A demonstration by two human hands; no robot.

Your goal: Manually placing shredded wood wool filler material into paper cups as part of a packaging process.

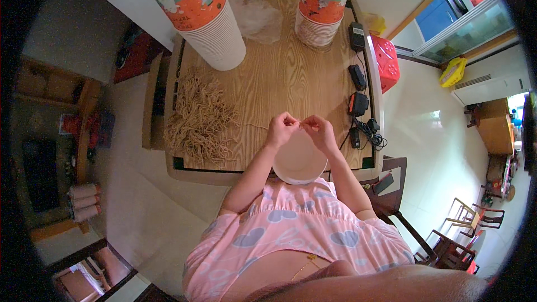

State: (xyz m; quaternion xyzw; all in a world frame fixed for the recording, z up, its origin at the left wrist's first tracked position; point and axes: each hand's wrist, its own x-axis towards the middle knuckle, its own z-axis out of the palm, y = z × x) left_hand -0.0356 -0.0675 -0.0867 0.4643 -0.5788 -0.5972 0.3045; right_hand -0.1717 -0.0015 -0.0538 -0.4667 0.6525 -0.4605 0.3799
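Observation:
My left hand and my right hand meet over the far rim of a white paper bucket, which rests close against me at the table's near edge. Both are closed, fingertips pinched together around what looks like thin tan string at the rim. One strand of string trails over the wood just left of my left hand. Farther left lies a loose, tangled pile of tan string. The bucket's inside faces up toward me; the exact spot where the string meets it is hidden by my fingers.
A tall stack of paper buckets stands at the far left of the wooden table, a shorter stack at the far right. Between them is a crumpled clear plastic bag. Black adapters and cables line the right edge, beside a red stool.

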